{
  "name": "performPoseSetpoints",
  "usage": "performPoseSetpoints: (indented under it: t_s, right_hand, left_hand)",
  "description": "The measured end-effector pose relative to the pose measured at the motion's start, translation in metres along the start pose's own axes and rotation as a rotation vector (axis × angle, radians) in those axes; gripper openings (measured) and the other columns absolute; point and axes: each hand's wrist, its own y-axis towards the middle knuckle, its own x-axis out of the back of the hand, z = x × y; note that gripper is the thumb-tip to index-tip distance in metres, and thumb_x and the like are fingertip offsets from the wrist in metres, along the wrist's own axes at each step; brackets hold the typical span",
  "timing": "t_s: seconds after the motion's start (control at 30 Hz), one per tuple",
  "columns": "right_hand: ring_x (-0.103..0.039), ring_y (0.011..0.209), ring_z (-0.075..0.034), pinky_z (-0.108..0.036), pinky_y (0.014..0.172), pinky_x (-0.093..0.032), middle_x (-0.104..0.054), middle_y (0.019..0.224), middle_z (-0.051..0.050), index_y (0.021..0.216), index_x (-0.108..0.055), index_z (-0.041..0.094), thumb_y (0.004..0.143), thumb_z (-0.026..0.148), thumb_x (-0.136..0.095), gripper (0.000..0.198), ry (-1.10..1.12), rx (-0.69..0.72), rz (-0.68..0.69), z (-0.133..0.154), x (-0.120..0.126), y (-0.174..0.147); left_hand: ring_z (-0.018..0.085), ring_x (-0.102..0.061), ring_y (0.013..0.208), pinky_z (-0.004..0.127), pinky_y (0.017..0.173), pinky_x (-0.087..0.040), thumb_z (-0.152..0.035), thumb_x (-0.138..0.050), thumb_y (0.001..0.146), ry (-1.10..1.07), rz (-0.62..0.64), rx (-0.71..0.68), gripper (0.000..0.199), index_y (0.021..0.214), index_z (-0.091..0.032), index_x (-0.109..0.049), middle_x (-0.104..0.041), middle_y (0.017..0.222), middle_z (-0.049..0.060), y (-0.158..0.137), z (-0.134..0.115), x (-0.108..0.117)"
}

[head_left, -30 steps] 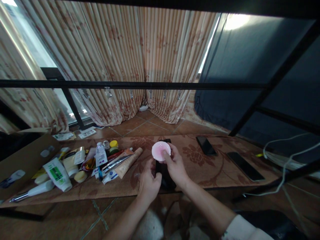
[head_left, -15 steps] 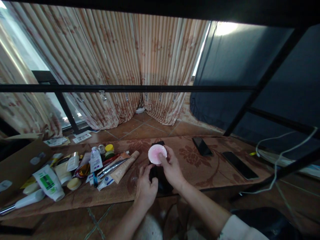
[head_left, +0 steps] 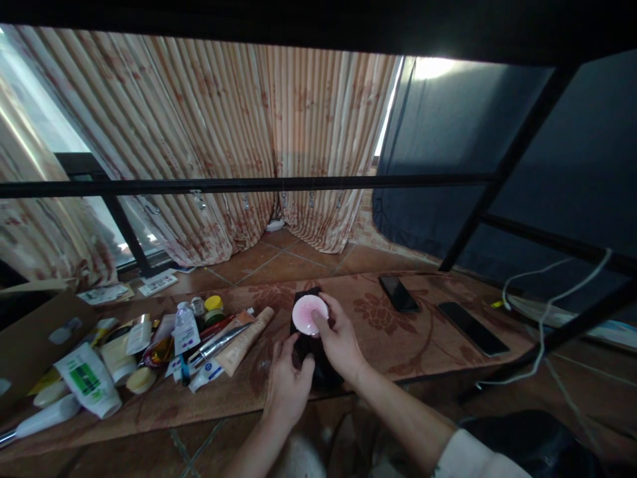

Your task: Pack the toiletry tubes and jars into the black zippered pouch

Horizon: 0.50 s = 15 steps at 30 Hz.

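Nearest me at the bottom edge is a pale sleeve (head_left: 480, 458) on the right forearm. Ahead of it, I see the left hand (head_left: 289, 380) with its thumb and fingers apart and half curled, beside a black item (head_left: 326, 370); I cannot tell whether they grip it. The right hand (head_left: 342, 344) holds a round pink disc (head_left: 304, 311) by its right side, thumb on its face and other fingers mostly hidden behind. The disc sits in front of the far part of the black item, over a brown patterned cloth (head_left: 233, 401); from my seat I cannot tell whether the two touch. To the left on the cloth I have a white tube with a green label (head_left: 87, 380), a tan tube (head_left: 246, 342) and a jar with a yellow lid (head_left: 213, 303), among other tubes. Two dark phones (head_left: 472, 328) lie to the right. Beyond run a black rail (head_left: 318, 184) and, behind it, striped curtains (head_left: 199, 133).
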Motion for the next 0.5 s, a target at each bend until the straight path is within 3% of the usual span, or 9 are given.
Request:
performPoseSetpoints:
  t_s: [0.17,0.3,0.5]
  right_hand:
    - [-0.056,0.102,-0.022,-0.035,0.082,-0.049,-0.060,0.115,-0.006,0.122,-0.053,0.024,0.081,0.042,-0.056,0.045,-0.032,0.007,-0.027,-0.0018,0.0016,-0.0009]
    - [-0.058,0.095,-0.022,-0.035,0.078,-0.050,-0.062,0.109,-0.006,0.124,-0.053,0.025,0.082,0.041,-0.055,0.045,-0.085,0.003,-0.021,-0.0028,0.0030,-0.0015]
    - [-0.058,0.095,-0.021,-0.033,0.077,-0.049,-0.062,0.110,-0.007,0.125,-0.052,0.022,0.084,0.042,-0.052,0.045,-0.153,0.036,-0.016,-0.0054,0.0037,-0.0013]
  left_hand:
    - [0.015,-0.058,0.067,0.032,0.064,-0.052,-0.040,-0.054,0.081,-0.020,0.025,0.013,0.043,0.117,-0.017,-0.055,-0.055,0.102,0.009,-0.0032,-0.0035,-0.0002]
    - [0.012,-0.058,0.067,0.031,0.064,-0.053,-0.041,-0.054,0.082,-0.062,0.021,0.009,0.042,0.118,-0.019,-0.054,-0.048,0.121,0.013,-0.0058,0.0000,-0.0025]
    - [0.018,-0.059,0.093,0.034,0.077,-0.053,-0.037,-0.056,0.082,-0.058,-0.020,-0.079,0.039,0.118,-0.023,-0.056,-0.038,0.135,0.012,-0.0070,0.0058,-0.0042]
